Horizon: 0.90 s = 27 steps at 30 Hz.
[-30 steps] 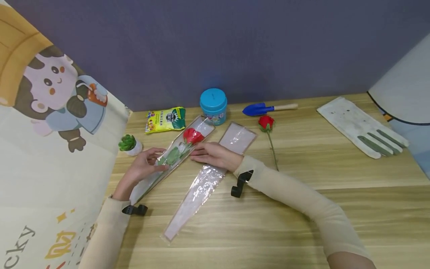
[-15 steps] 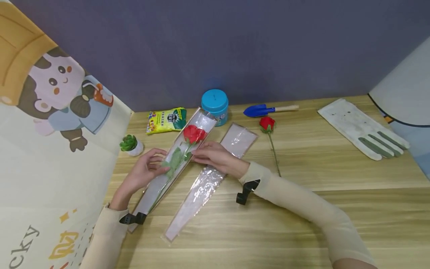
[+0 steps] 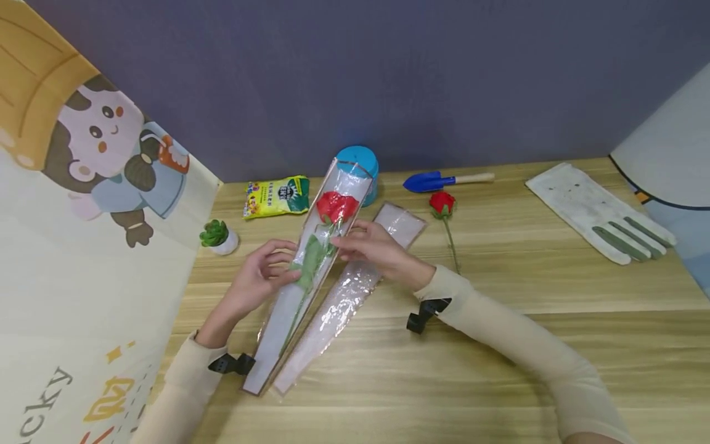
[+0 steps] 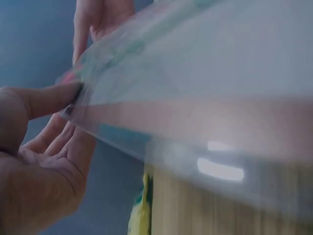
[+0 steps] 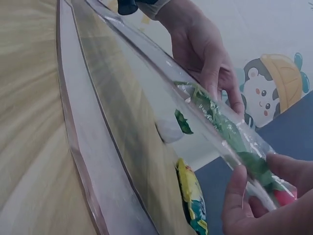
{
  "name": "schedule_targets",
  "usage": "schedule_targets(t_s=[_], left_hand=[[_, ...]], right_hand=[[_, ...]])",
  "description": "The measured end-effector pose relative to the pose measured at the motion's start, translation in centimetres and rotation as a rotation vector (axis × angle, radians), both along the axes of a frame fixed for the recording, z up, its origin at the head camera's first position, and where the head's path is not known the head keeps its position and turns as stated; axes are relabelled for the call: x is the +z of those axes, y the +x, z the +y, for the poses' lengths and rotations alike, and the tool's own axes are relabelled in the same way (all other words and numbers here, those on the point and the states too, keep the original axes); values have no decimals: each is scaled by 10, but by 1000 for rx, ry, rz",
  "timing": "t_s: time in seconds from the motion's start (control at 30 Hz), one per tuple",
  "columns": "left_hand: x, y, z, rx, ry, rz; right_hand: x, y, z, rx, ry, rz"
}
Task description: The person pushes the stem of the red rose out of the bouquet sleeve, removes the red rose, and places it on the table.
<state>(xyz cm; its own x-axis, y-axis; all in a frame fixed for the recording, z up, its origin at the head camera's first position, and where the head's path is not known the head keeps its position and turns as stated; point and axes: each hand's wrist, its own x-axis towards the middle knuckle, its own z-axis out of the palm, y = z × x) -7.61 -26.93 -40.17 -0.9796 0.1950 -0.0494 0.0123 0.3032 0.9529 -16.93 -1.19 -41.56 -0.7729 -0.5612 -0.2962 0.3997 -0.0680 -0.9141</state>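
Wrapped rose in clear sleeve: long axis diagonal, bloom end up and away toward blue jar, narrow tail near, at surface edge. Held mid-length above surface. Left hand on left edge, fingers pinched on sleeve. Right hand on right edge, fingers clamped on sleeve near leaves. Empty sleeve flat alongside, just right.

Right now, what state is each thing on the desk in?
Sleeved rose: lifted at the bloom end, wrapped.
Left hand: pinching the sleeve edge.
Right hand: gripping the sleeve.
Spare sleeve: flat, empty.
Loose rose: lying unwrapped.
Blue jar: lid on.
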Motion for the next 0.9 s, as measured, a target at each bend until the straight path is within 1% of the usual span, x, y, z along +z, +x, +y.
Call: schedule_targets(t_s=[0.13,0.33,0.47,0.57,0.67,0.83,0.9], left_hand=[[0,-4,17,-7,69,-2],[-7,-13,41,-48,139,21],[-8,-19,60,-71,186,44],[-8,-24,74,-76,202,74],[-7,-28,87,-69,203,86],[-8,-33,106,-78,207,68],[-9,-33,113,-81,211,60]], right_hand=[[4,-4,15,-10,25,53],[10,-5,37,-42,61,73],[12,-5,52,-69,68,106],[14,-6,64,-104,73,114],[17,-6,73,-147,92,107],[19,-4,89,-198,108,114],[19,-4,95,-205,101,119]])
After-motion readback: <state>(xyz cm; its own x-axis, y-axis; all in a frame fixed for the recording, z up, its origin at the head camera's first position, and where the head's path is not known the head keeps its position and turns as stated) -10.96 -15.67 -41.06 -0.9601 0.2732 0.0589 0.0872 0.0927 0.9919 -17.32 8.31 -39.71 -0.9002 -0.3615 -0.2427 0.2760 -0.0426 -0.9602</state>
